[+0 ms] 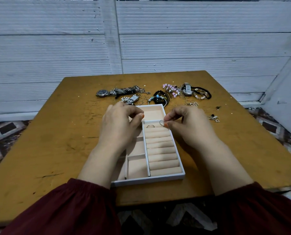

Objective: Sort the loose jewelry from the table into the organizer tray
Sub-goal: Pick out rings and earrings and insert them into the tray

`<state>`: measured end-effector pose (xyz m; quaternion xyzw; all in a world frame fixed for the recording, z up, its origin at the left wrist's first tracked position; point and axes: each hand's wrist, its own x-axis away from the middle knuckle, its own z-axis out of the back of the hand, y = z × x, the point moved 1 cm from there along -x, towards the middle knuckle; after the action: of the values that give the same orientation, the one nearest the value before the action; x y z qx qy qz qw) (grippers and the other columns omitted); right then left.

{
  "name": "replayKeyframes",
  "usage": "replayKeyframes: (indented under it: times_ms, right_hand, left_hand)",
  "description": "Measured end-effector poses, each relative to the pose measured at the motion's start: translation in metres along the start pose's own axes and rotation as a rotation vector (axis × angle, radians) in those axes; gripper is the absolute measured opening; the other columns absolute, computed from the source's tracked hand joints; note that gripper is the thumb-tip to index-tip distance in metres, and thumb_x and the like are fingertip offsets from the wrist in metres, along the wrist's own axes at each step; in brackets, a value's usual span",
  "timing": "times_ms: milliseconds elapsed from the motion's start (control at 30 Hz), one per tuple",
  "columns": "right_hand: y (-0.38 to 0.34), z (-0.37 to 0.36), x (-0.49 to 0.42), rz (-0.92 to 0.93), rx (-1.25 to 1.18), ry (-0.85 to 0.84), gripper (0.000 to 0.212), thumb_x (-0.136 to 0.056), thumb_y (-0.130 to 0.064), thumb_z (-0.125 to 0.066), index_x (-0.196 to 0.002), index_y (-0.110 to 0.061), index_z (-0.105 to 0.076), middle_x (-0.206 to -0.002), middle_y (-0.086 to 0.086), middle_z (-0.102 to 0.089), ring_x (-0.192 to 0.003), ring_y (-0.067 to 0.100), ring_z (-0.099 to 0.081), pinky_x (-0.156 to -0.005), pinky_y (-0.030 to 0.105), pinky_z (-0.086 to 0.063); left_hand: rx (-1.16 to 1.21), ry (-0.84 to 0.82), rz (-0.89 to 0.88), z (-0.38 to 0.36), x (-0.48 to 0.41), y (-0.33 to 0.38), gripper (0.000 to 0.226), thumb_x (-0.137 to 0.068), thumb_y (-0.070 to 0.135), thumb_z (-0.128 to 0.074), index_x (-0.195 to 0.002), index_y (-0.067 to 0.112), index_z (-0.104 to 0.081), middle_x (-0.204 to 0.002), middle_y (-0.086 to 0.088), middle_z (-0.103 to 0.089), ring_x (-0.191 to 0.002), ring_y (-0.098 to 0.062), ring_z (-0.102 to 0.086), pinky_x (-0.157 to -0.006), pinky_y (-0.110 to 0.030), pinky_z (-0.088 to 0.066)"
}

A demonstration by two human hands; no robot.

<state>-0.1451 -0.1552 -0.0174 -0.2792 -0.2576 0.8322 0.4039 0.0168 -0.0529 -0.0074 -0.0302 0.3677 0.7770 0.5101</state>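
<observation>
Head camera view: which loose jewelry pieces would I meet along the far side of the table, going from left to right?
Round-faced watch → rectangular-faced watch → black bead bracelet with a blue stone → pink bead bracelet → metal-band watch → black cord bracelet.

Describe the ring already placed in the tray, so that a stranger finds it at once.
Find the white organizer tray on the brown table. Its right side holds padded rolls. The ring stands in the farthest slot, untouched, unlike the one pinched in the right hand.
</observation>
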Motion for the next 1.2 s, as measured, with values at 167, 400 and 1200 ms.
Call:
replayKeyframes:
  times_ms: [167, 400, 1200]
  right_hand:
    - [-0.005, 0.003, -0.004, 0.037, 0.093, -0.077, 0.009, -0.077, -0.031, -0.075, -0.073, -0.033, -0.067, -0.075, -0.017, -0.066, -0.071, 0.001, -0.056, -0.066, 0.028, -0.049]
    - [-0.014, 0.006, -0.009, 0.062, 0.266, -0.146, 0.003, -0.079, -0.031, -0.072, -0.078, -0.032, -0.069, -0.084, -0.014, -0.069, -0.083, 0.009, -0.060, -0.067, 0.027, -0.048]
    - [-0.027, 0.005, -0.012, 0.114, 0.362, -0.226, 0.010, -0.081, -0.023, -0.068, -0.084, -0.032, -0.070, -0.086, -0.012, -0.071, -0.084, 0.009, -0.062, -0.072, 0.031, -0.052]
  left_hand:
    - [-0.006, 0.002, 0.011, 0.000, -0.001, 0.001, 0.013, -0.089, 0.031, -0.062, -0.096, 0.029, -0.073, -0.091, 0.001, -0.058, -0.096, -0.023, -0.047, -0.076, -0.034, -0.036]
    - [-0.023, 0.000, 0.021, 0.002, -0.001, 0.002, 0.014, -0.089, 0.033, -0.061, -0.096, 0.029, -0.073, -0.089, 0.002, -0.056, -0.097, -0.023, -0.047, -0.073, -0.031, -0.032]
    - [-0.035, -0.010, 0.025, 0.002, -0.002, 0.004, 0.016, -0.090, 0.035, -0.060, -0.097, 0.029, -0.073, -0.085, 0.006, -0.048, -0.097, -0.022, -0.045, -0.072, -0.030, -0.030]
